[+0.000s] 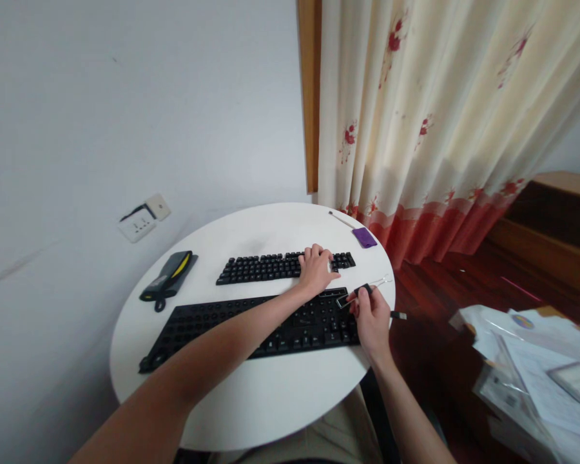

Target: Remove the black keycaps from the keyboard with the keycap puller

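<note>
My left hand [316,267] reaches over a block of loose black keycaps [258,268] laid in rows on the round white table [290,406]. Its fingers rest on the keycaps near the right end, the thumb spread apart from them. In front lies a black keyboard [294,332]; its left part looks stripped of keycaps, while keycaps still sit at the right. My left forearm crosses above it. My right hand [373,316] is closed on a keycap puller [363,289] with a black handle and wire loops, held over the keyboard's right end.
A dark grey item with a yellow stripe [171,277] lies at the table's left. A purple piece [364,237] and a thin stick [341,219] lie at the back right. A USB plug [399,316] juts past the table's edge. Papers [536,361] lie lower right; a curtain [415,129] hangs behind.
</note>
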Demonstrator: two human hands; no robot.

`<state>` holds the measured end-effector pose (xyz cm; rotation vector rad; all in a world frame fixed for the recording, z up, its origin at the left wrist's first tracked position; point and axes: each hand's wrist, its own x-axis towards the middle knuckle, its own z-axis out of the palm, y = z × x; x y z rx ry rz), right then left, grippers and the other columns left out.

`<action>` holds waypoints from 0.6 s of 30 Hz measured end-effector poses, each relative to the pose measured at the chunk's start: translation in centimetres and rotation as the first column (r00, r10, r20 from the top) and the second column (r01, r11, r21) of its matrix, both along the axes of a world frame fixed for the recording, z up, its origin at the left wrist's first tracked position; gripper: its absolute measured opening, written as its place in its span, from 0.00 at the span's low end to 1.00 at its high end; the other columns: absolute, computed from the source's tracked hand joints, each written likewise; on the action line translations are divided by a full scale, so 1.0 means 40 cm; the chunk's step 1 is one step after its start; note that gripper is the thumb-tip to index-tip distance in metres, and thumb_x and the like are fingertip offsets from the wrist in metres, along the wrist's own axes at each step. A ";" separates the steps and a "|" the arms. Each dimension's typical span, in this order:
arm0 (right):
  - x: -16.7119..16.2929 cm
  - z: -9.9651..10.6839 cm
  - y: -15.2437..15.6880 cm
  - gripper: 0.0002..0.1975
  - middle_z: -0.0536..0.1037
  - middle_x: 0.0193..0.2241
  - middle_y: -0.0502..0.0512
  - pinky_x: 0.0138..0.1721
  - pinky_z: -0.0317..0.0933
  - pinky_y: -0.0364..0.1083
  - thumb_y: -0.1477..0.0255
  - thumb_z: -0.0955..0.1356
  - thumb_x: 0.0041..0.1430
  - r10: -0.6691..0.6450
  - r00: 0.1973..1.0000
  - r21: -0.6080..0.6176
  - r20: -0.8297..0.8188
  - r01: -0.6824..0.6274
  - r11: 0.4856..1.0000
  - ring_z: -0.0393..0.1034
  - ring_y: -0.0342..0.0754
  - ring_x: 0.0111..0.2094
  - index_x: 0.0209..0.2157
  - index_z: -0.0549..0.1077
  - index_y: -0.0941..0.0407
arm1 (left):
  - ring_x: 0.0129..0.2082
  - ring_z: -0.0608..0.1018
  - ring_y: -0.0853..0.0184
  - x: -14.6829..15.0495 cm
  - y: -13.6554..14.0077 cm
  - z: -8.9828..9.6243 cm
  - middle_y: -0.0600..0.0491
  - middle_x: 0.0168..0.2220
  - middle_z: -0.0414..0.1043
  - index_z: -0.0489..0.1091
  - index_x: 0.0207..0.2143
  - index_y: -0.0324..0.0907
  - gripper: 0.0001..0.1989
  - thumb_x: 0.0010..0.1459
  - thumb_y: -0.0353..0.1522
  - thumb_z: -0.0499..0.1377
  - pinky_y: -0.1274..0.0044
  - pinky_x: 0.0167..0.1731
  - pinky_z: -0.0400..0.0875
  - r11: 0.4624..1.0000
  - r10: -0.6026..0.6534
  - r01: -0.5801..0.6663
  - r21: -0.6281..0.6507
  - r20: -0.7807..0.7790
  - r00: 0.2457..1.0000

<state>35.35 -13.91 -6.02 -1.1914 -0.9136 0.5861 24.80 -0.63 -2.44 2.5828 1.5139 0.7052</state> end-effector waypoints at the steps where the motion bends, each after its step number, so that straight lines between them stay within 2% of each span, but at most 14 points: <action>1: 0.000 -0.001 0.001 0.16 0.70 0.22 0.48 0.24 0.56 0.43 0.60 0.63 0.66 0.001 1.000 0.003 -0.008 -0.001 1.000 0.62 0.44 0.22 0.30 0.70 0.56 | 0.51 0.62 0.56 0.002 -0.002 0.004 0.50 0.51 0.61 0.70 0.44 0.47 0.18 0.54 0.43 0.67 0.65 0.48 0.58 0.998 -0.055 0.056 0.021 -0.004 0.998; 4: 0.000 -0.003 0.001 0.15 0.71 0.23 0.48 0.24 0.56 0.43 0.60 0.64 0.66 0.001 1.000 0.008 -0.016 -0.001 1.000 0.62 0.44 0.22 0.30 0.70 0.55 | 0.54 0.61 0.57 0.009 -0.005 0.012 0.52 0.55 0.60 0.73 0.43 0.49 0.09 0.59 0.37 0.64 0.65 0.49 0.58 0.965 -0.240 0.243 0.095 -0.048 0.970; 6: 0.000 -0.002 0.001 0.15 0.71 0.24 0.48 0.25 0.56 0.43 0.60 0.63 0.66 0.005 1.000 0.008 -0.006 -0.005 1.000 0.62 0.44 0.22 0.30 0.70 0.55 | 0.55 0.60 0.56 0.013 -0.005 0.014 0.53 0.57 0.59 0.76 0.39 0.50 0.05 0.63 0.36 0.60 0.64 0.49 0.57 0.949 -0.291 0.298 0.106 -0.077 0.954; 9: 0.000 0.000 0.000 0.15 0.71 0.23 0.48 0.25 0.56 0.43 0.61 0.63 0.67 0.008 1.000 0.005 0.015 -0.008 1.000 0.61 0.43 0.22 0.30 0.70 0.55 | 0.55 0.59 0.54 0.016 -0.002 0.011 0.54 0.59 0.58 0.78 0.37 0.50 0.10 0.65 0.37 0.56 0.63 0.48 0.58 0.945 -0.305 0.313 0.093 -0.087 0.948; 18: 0.003 -0.001 0.002 0.15 0.71 0.23 0.48 0.24 0.56 0.43 0.60 0.63 0.67 0.018 1.000 0.000 0.022 -0.018 1.000 0.62 0.44 0.22 0.30 0.69 0.55 | 0.56 0.59 0.53 0.022 0.008 0.001 0.54 0.60 0.58 0.79 0.37 0.51 0.11 0.65 0.38 0.56 0.61 0.49 0.57 0.944 -0.313 0.323 0.072 -0.120 0.942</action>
